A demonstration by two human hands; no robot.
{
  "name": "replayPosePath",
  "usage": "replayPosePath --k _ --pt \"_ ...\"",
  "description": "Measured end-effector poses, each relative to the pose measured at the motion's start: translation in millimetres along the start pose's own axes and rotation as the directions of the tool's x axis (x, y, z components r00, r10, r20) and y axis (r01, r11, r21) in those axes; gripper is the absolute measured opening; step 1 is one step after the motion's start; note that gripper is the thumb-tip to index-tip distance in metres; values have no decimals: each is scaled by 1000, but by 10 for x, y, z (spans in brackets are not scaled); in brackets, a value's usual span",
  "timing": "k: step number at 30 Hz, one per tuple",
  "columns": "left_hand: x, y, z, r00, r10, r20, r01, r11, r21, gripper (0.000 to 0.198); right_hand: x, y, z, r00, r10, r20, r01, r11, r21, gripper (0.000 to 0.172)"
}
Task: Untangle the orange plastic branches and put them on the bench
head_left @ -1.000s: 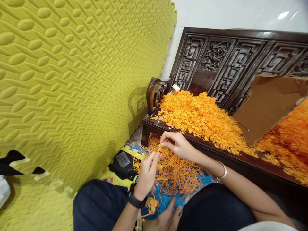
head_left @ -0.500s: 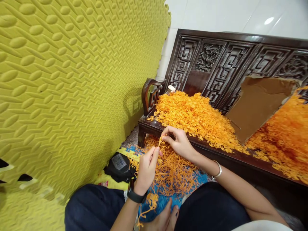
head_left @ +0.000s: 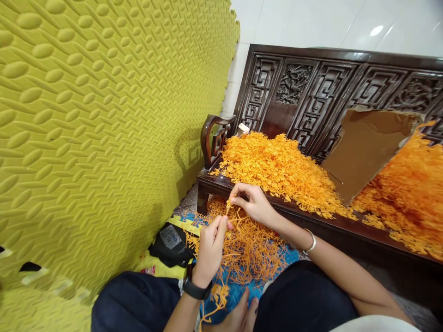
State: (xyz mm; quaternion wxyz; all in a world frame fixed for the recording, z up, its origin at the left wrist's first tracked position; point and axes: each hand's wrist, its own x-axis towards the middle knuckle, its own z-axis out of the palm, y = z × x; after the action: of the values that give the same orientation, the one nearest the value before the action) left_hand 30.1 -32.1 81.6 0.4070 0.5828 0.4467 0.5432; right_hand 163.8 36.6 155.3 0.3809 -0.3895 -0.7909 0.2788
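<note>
A small orange piece [head_left: 229,205] is stretched between my two hands, above a loose heap of thin orange strands [head_left: 249,246] on the blue floor mat. My left hand [head_left: 212,246], with a black watch at the wrist, pinches the lower end of the piece. The upper end is between the thumb and fingers of my right hand [head_left: 252,202], which wears a silver bracelet. More orange strands [head_left: 219,297] hang below my left wrist.
A dark carved bench [head_left: 221,181] bears a big orange pile [head_left: 277,161], a cardboard sheet [head_left: 367,147] and a second orange pile [head_left: 411,193]. A yellow foam mat [head_left: 104,129] stands on the left. A black item [head_left: 171,244] lies beside my left knee.
The view has shifted slightly. My hands are a little farther apart, with more of the orange piece showing between the fingertips.
</note>
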Motion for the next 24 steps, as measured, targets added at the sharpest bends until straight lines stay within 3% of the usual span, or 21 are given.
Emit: replayPosePath --k 9,10,12,13,14,15,17,19,20,21,24 --pt "-15 -21 2 1000 -21 -18 21 1000 -23 35 24 15 69 994 42 101 -47 998 47 10" --pt "-39 -25 10 999 -29 -15 29 999 -27 36 45 30 23 996 29 80 -31 999 32 10" --pt "-146 -79 35 996 -78 34 79 996 -46 39 105 87 -195 992 -39 -120 40 999 0 11" --pt "-226 -137 53 991 -116 73 120 991 -61 42 139 128 -363 958 -83 -275 80 997 -21 11" --pt "-317 -215 74 977 -166 132 177 981 -74 44 169 174 -556 876 -125 -466 124 992 -33 11" --pt "-411 -310 96 963 -222 155 238 967 -93 48 194 223 -758 800 -137 -584 144 989 -35 10" --pt "-571 -517 137 939 -299 171 321 939 -121 53 224 323 -1112 656 -191 -730 196 977 -79 6" --pt "-655 -690 159 921 -336 197 365 922 -133 54 245 428 -1315 564 -258 -784 232 961 -149 9" --pt "-665 -747 161 919 -345 193 374 916 -144 54 263 491 -1352 554 -274 -786 235 957 -168 12" --pt "-660 -782 156 921 -347 180 374 915 -153 54 291 565 -1356 576 -267 -773 222 961 -167 14" --pt "-602 -790 124 931 -347 114 362 914 -184 51 445 869 -1276 715 -126 -688 63 991 -116 20"
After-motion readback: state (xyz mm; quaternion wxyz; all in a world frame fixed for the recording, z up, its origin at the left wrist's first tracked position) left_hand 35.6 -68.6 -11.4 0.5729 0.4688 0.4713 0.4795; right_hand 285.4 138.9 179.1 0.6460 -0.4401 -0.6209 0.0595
